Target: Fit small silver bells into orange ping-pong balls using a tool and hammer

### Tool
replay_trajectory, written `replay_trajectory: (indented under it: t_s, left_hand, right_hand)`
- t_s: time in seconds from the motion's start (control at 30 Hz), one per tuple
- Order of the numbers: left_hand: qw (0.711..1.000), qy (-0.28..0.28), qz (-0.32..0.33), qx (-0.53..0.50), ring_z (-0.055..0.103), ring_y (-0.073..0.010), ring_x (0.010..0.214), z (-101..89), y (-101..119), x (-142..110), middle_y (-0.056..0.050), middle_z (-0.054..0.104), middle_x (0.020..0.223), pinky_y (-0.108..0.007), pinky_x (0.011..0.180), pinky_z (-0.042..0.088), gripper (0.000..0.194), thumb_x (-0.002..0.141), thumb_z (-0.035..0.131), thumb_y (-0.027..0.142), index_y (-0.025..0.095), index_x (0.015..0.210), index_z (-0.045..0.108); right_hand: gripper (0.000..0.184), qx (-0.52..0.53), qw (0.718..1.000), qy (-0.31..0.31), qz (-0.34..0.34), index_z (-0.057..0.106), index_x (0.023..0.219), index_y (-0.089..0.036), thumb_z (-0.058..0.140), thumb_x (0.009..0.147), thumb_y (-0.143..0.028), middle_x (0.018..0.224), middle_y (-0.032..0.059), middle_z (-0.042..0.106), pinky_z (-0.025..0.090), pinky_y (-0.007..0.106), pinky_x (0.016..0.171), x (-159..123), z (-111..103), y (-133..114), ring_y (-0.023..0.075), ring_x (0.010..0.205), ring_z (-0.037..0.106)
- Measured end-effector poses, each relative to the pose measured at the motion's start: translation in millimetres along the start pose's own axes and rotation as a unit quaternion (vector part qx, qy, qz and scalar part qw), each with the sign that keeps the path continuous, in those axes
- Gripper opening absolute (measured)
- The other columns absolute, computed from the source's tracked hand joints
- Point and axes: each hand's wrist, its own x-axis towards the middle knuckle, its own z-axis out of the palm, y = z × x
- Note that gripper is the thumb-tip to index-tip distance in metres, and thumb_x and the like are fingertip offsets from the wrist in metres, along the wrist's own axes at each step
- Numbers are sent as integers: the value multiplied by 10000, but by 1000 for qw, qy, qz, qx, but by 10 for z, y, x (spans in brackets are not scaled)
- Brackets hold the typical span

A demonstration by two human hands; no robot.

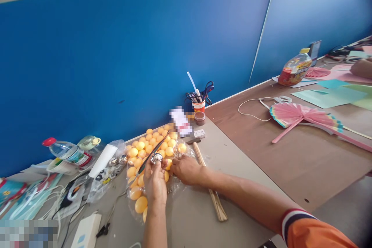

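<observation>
The person's left grip (155, 182) is clamped on a shiny, silver, foil-like ball (156, 158), held up at the fingertips above a clear plastic bag (134, 206) of many small, round, orange balls (141, 204). The right grip (186, 168) is just beside it, palm down, its fingers curled at the bag's right edge near an orange ball; whether they are closed on anything cannot be told. A thin, dark, curved strip (161, 143) slants over the orange balls behind the silver ball.

A bundle of pale wooden sticks (217, 203) lies on the grey bench (232, 162), passing under the right forearm. Past its far end are a dark flat piece (194, 140), a small white box (199, 134) and a round tub with brown contents (199, 118). Behind them, a red-and-white cup (198, 105) holds upright tools and a black cable.

Left of the bag, two more silver balls (123, 159) lie near a white cylinder (102, 161), a clear bottle with a red cap (69, 153) and a white power strip (86, 231).

On the brown surface to the right, well apart, lie a pink pleated paper fan (290, 114), pale green paper sheets (331, 97) and a yellow-capped bottle (295, 69). A blue partition (145, 46) stands behind everything.
</observation>
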Motion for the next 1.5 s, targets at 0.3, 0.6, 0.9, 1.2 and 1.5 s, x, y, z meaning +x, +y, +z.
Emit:
replay_trajectory:
  t_s: [0.3, 0.6, 0.9, 1.2, 1.5]
  left_hand:
    - [1000, -9, 6, 16, 684, -164, 770, 14, 16, -14, 1, 699, 873, -357, 849, 526, 349, 694, 827, 358, 202, 963, 668]
    - [1000, 12, -19, -2, 682, -150, 718, 35, 13, -13, 8, 716, 850, -318, 785, 531, 477, 596, 885, 349, 193, 1003, 691]
    - [999, 8, -26, -15, 673, -142, 720, 42, 20, -20, 8, 706, 861, -319, 784, 552, 491, 577, 910, 355, 189, 990, 703]
    - [1000, -2, -22, -4, 680, -155, 743, 30, 11, -10, -9, 698, 901, -330, 777, 563, 465, 596, 908, 358, 185, 976, 704]
    - [999, -11, -42, -6, 677, -148, 782, 28, -12, -29, -9, 696, 938, -307, 799, 557, 501, 601, 917, 354, 196, 1032, 716]
  right_hand:
    - [276, 14, 1000, 4, -9, 670, 1189, -187, 571, 935, -237, 1113, 148, 702, 541, 407, 780, -19, -2, -9, 269, 859, 710]
    - [232, 15, 998, -50, 39, 706, 1087, -150, 597, 884, -126, 1044, 136, 757, 537, 334, 710, -34, -155, -82, 273, 866, 739]
    - [240, 181, 972, 30, 145, 731, 1000, -137, 520, 891, -108, 1004, 132, 770, 429, 282, 687, -47, -172, 146, 231, 864, 694]
    - [189, 328, 935, 81, 105, 705, 822, -141, 543, 837, -46, 903, 77, 735, 409, 248, 725, -9, -198, 231, 168, 810, 611]
    - [251, 468, 867, 107, 135, 484, 696, -198, 469, 913, -73, 639, -18, 556, 360, 248, 637, -85, -407, 248, 123, 611, 491]
